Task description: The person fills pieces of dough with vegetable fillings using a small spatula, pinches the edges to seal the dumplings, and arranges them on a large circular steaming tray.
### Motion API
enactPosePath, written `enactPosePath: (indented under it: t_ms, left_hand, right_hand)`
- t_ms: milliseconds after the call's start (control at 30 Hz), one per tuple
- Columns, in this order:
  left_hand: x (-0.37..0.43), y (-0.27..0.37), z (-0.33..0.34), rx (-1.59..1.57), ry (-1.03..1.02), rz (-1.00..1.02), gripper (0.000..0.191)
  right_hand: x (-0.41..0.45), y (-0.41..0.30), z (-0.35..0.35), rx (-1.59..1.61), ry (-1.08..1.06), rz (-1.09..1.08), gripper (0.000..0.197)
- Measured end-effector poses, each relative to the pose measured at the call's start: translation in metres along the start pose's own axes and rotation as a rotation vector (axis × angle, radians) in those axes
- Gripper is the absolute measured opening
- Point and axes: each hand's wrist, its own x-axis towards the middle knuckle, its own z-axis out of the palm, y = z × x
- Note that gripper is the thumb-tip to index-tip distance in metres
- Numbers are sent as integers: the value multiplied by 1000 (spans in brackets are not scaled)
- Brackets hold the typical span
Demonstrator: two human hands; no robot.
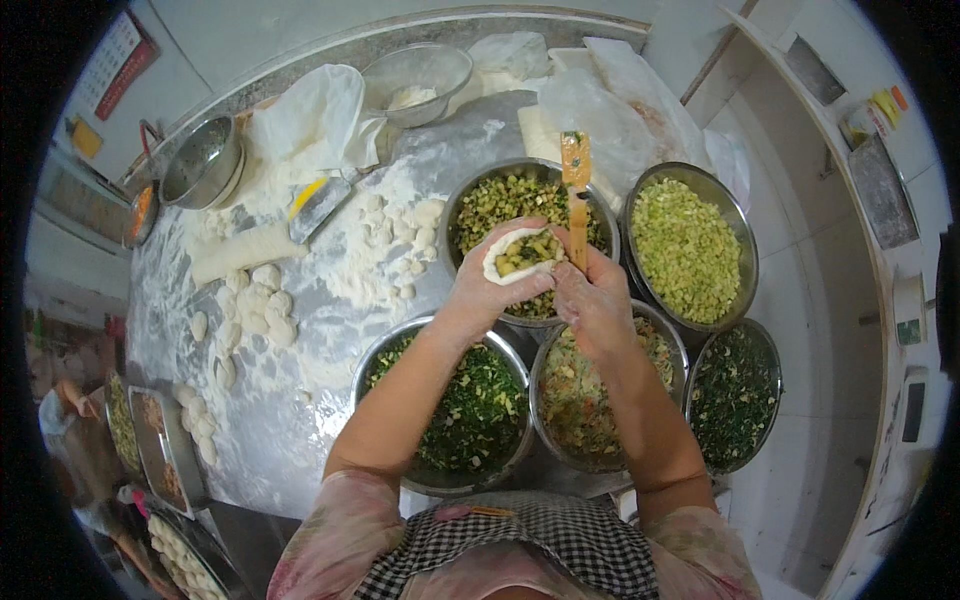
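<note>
My left hand (484,289) cups a round dough wrapper (516,279) with a chopped green and yellow filling (529,253) inside. My right hand (596,292) touches the wrapper's edge with its fingertips and holds a flat wooden spatula (577,202) upright, bits of greens stuck to its blade. Both hands are over a steel bowl of diced filling (510,196). Nearer my body are a bowl of chopped greens (480,405) and a bowl of shredded mixed vegetables (562,390), the latter partly behind my right forearm.
At right stand bowls of pale green dice (686,251) and dark greens (733,397). Left on the floured table (300,420) lie dough pieces (259,307), a dough roll (247,251) and a metal scraper (321,210). Steel bowls (201,165) stand behind. A co-worker (90,450) is at the lower left.
</note>
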Motion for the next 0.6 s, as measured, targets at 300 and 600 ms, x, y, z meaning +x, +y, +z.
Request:
enactPosePath:
  t_ms: [300, 600]
  left_hand:
    - [3, 37, -16, 174, -257, -78, 64]
    - [11, 18, -40, 235, -179, -261, 39]
  right_hand:
    - [-8, -45, -20, -815, -133, -480, 38]
    - [1, -17, -44, -1425, -325, -321, 42]
